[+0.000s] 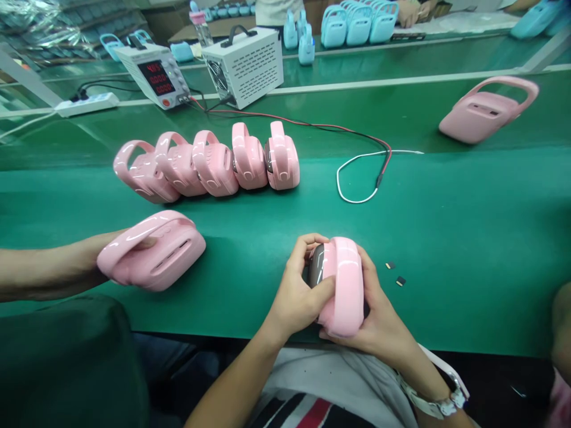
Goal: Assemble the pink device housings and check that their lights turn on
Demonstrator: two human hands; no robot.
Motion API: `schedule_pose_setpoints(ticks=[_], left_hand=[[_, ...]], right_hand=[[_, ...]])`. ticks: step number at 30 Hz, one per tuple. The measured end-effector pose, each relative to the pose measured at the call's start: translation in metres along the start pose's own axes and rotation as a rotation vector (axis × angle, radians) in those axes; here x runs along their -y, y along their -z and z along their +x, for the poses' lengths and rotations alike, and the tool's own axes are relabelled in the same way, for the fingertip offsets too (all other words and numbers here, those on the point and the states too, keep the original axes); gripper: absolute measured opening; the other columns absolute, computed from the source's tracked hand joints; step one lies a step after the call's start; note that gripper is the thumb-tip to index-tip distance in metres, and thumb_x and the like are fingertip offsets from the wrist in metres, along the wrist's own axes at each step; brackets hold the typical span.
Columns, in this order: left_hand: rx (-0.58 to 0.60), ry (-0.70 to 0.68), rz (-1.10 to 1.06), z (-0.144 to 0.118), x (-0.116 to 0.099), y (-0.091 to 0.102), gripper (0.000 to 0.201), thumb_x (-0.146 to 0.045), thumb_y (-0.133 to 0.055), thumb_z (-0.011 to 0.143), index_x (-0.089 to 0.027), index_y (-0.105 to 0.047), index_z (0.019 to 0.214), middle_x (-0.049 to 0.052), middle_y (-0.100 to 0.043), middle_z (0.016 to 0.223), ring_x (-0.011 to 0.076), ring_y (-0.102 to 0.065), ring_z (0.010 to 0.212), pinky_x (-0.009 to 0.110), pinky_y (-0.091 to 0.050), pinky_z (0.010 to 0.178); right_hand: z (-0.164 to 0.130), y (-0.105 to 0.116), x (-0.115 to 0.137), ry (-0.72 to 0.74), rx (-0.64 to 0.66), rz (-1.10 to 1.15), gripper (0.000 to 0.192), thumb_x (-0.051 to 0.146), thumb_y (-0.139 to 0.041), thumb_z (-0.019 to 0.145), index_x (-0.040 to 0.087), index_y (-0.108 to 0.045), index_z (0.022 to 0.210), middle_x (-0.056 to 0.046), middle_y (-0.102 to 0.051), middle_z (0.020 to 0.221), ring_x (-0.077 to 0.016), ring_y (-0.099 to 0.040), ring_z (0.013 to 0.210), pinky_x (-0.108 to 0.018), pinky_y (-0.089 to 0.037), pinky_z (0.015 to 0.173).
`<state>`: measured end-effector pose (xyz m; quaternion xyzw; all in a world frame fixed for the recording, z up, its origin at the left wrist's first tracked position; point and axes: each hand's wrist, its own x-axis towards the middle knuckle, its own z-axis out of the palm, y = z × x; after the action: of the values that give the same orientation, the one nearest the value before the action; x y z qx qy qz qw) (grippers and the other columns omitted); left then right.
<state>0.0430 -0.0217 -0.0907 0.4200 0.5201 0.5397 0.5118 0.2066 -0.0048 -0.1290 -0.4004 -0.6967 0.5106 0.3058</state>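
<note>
Pink unit [342,285] stands on edge at near side of green counter [468,238], clamped betw. both hands: left hand [297,291] wraps its dark face side, right hand [379,309] cups the back. Just right of unit: two small dark chips [395,273] on the counter. Left of unit, a co-worker's hand [89,258] grips another pink unit [154,249] by its handle. Beyond unit, row of five pink units [209,160]; behind them a white box [245,65] and a power supply [154,74] w/ red display. Far right of unit, lone pink unit [488,110] lying flat.
</note>
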Motion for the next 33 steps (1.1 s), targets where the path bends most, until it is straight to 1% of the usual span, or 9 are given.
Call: schedule_pose_setpoints(ticks=[6, 10, 12, 15, 18, 22, 25, 29, 33], left_hand=[[-0.009, -0.031, -0.003, 0.001, 0.002, 0.001, 0.041, -0.017, -0.067, 0.074, -0.021, -0.053, 0.113, 0.003, -0.059, 0.11, 0.0213, -0.055, 0.105, 0.031, -0.041, 0.092], [-0.018, -0.067, -0.101, -0.002, 0.009, 0.003, 0.044, -0.024, -0.077, 0.073, -0.025, -0.057, 0.112, 0.001, -0.061, 0.106, 0.0198, -0.057, 0.103, 0.028, -0.042, 0.091], [-0.027, -0.096, -0.175, -0.008, 0.013, 0.005, 0.044, -0.027, -0.079, 0.074, -0.028, -0.059, 0.113, 0.0, -0.062, 0.109, 0.0188, -0.059, 0.105, 0.027, -0.044, 0.092], [-0.074, -0.173, -0.204, -0.019, 0.017, 0.008, 0.047, -0.034, -0.083, 0.072, -0.032, -0.062, 0.113, -0.001, -0.063, 0.124, 0.0188, -0.06, 0.112, 0.026, -0.045, 0.095], [-0.128, -0.238, -0.153, -0.027, 0.017, 0.011, 0.05, -0.039, -0.086, 0.068, -0.032, -0.063, 0.112, 0.0, -0.063, 0.131, 0.0234, -0.06, 0.118, 0.031, -0.046, 0.099], [-0.129, -0.251, -0.144, -0.03, 0.014, 0.01, 0.052, -0.038, -0.084, 0.07, -0.033, -0.065, 0.118, 0.003, -0.065, 0.129, 0.0285, -0.061, 0.115, 0.038, -0.05, 0.095], [-0.035, -0.183, -0.145, -0.029, 0.013, 0.008, 0.061, -0.037, -0.082, 0.073, -0.033, -0.06, 0.13, 0.004, -0.064, 0.127, 0.025, -0.062, 0.111, 0.033, -0.051, 0.089], [0.092, -0.166, -0.09, -0.027, 0.016, 0.008, 0.062, -0.024, -0.082, 0.07, -0.035, -0.055, 0.126, -0.001, -0.062, 0.11, 0.012, -0.058, 0.081, 0.022, -0.047, 0.072], [0.027, -0.124, -0.223, -0.025, 0.015, 0.004, 0.058, -0.037, -0.086, 0.066, -0.03, -0.055, 0.115, -0.003, -0.058, 0.095, 0.0124, -0.053, 0.077, 0.022, -0.045, 0.069]], right_hand=[[-0.001, -0.003, -0.001, 0.013, 0.0, -0.011, 0.125, 0.041, -0.092, 0.061, 0.037, -0.014, 0.159, -0.011, -0.028, 0.165, -0.0374, -0.039, 0.146, -0.056, -0.037, 0.118], [-0.005, 0.02, 0.006, 0.045, 0.063, -0.11, 0.123, 0.046, -0.091, 0.063, 0.036, -0.018, 0.161, -0.009, -0.029, 0.167, -0.0369, -0.035, 0.15, -0.055, -0.037, 0.119], [-0.004, 0.044, 0.009, 0.035, -0.01, -0.196, 0.092, 0.046, -0.083, 0.074, 0.032, -0.039, 0.154, -0.009, -0.05, 0.155, -0.034, -0.05, 0.14, -0.051, -0.045, 0.112], [0.001, 0.078, 0.007, -0.03, -0.275, -0.387, 0.035, 0.04, -0.069, 0.087, 0.025, -0.073, 0.118, -0.008, -0.076, 0.105, -0.0269, -0.071, 0.093, -0.042, -0.057, 0.084], [0.011, 0.093, -0.001, -0.074, -0.345, -0.504, 0.026, 0.04, -0.067, 0.083, 0.023, -0.08, 0.098, -0.007, -0.074, 0.089, -0.0242, -0.067, 0.075, -0.04, -0.053, 0.07], [0.022, 0.092, -0.009, -0.09, -0.337, -0.494, 0.024, 0.04, -0.065, 0.08, 0.022, -0.081, 0.08, -0.007, -0.07, 0.085, -0.0207, -0.064, 0.065, -0.037, -0.049, 0.064], [0.024, 0.088, 0.001, -0.095, -0.322, -0.424, 0.019, 0.039, -0.069, 0.076, 0.022, -0.076, 0.071, -0.006, -0.071, 0.081, -0.0184, -0.062, 0.06, -0.035, -0.047, 0.061], [0.013, 0.071, 0.034, -0.142, -0.244, -0.089, 0.018, 0.04, -0.078, 0.073, 0.023, -0.074, 0.069, -0.003, -0.074, 0.072, -0.0189, -0.066, 0.068, -0.03, -0.051, 0.065], [0.0, 0.047, 0.065, -0.222, -0.075, 0.266, 0.014, 0.034, -0.084, 0.071, 0.022, -0.076, 0.07, -0.001, -0.075, 0.07, -0.013, -0.066, 0.062, -0.019, -0.052, 0.056]])
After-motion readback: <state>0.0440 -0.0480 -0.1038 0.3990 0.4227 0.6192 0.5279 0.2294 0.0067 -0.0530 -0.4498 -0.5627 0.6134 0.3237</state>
